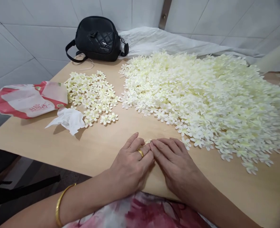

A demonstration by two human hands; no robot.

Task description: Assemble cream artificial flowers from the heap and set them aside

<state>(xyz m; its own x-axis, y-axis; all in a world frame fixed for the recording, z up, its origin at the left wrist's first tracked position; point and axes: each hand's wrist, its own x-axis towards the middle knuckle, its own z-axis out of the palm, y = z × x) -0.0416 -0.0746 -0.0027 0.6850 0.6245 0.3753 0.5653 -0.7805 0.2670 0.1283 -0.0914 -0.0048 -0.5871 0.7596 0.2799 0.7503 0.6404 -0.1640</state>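
Note:
My left hand (132,164) and my right hand (175,161) meet at the fingertips above the table's near edge. Between them shows a bit of a pale artificial flower (148,141), mostly covered by my fingers. Both hands are closed on it. To the right spreads a large heap of cream-white artificial flowers (197,95), its front edge close to my right fingers. A smaller, thinner cluster of the same flowers (92,95) lies to the left, beyond my left hand.
A black bag (98,38) stands at the back by the tiled wall. At left on the wooden table (42,142) are a red-and-white tissue pack (33,99) and a crumpled white tissue (70,120). White sheeting (154,39) lies behind the large heap.

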